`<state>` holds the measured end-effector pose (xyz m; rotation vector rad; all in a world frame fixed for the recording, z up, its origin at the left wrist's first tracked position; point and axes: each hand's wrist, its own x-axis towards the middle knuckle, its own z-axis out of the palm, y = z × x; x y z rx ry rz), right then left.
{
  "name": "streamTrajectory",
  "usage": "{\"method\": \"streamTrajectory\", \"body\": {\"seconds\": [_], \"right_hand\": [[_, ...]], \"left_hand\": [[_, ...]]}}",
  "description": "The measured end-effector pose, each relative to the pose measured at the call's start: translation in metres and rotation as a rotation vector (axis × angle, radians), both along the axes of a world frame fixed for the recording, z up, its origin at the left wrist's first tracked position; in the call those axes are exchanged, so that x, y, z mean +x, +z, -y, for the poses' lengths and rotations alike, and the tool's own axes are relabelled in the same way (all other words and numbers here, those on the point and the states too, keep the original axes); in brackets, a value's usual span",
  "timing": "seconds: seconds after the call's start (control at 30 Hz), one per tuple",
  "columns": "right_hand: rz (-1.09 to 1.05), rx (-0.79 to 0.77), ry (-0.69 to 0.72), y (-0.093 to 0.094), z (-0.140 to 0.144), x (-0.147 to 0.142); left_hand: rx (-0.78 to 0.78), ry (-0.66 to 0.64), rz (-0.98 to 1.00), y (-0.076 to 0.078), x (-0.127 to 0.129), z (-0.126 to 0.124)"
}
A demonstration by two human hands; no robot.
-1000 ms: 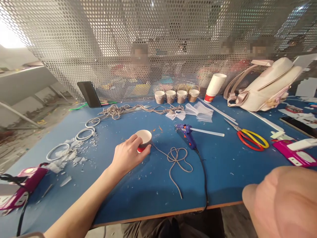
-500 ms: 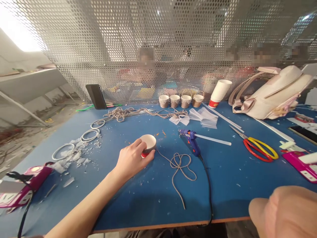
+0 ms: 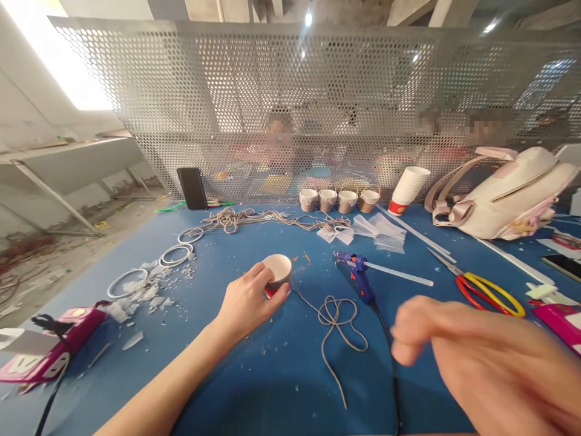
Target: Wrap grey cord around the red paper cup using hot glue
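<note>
Left hand point(image 3: 247, 301) wrapped around small white paper cup with red base point(image 3: 278, 274), cup upright on blue tabletop point(image 3: 254, 375); right hand point(image 3: 472, 357) blurred, fingers loosely curled, raised above table near blue hot-glue gun point(image 3: 356, 275); gun lying on side, white glue stick at rear, black cord trailing toward table edge; loose beige cord loop point(image 3: 336, 318) between cup and gun; red-and-yellow-handled scissors point(image 3: 488, 290) lying well right
</note>
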<state>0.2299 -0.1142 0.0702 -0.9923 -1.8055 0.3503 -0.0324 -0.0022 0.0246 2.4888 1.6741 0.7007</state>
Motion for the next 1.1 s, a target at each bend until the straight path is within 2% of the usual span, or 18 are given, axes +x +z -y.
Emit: {"method": "streamTrajectory", "body": {"seconds": [0.03, 0.17, 0.27, 0.33, 0.4, 0.53, 0.6, 0.77, 0.9, 1.03, 1.1], "right_hand": [[0.010, 0.000, 0.015, -0.003, -0.009, -0.005], [0.322, -0.165, -0.021, -0.027, -0.043, -0.003], [0.568, -0.222, -0.239, -0.044, -0.060, 0.013], [0.636, -0.263, -0.410, -0.050, -0.070, 0.023], [0.615, -0.335, -0.479, -0.053, -0.080, 0.027], [0.448, -0.555, -0.321, -0.056, -0.100, 0.021], [0.374, -0.634, -0.288, -0.059, -0.107, 0.016], [0.276, -0.656, -0.311, -0.075, -0.116, 0.010], [0.183, -0.642, -0.342, -0.086, -0.117, 0.012], [0.063, -0.635, -0.327, -0.085, -0.113, 0.013], [-0.071, -0.640, -0.263, -0.079, -0.107, 0.010]], "left_hand": [[-0.017, -0.001, 0.061, 0.002, 0.000, -0.001], [-0.169, -0.004, 0.311, 0.011, -0.003, -0.004], [-0.370, -0.018, 0.515, 0.014, -0.004, -0.005], [-0.497, -0.058, 0.680, 0.014, -0.003, -0.005], [-0.613, -0.105, 0.835, 0.010, 0.000, -0.004], [-0.807, -0.147, 1.017, -0.002, 0.009, -0.001], [-0.896, -0.164, 1.078, -0.008, 0.012, 0.000], [-1.073, -0.189, 1.183, -0.016, 0.016, 0.001], [-1.138, -0.185, 1.177, -0.018, 0.017, 0.001], [-1.141, -0.175, 1.170, -0.019, 0.018, 0.000], [-1.135, -0.176, 1.172, -0.019, 0.018, 0.000]]}}
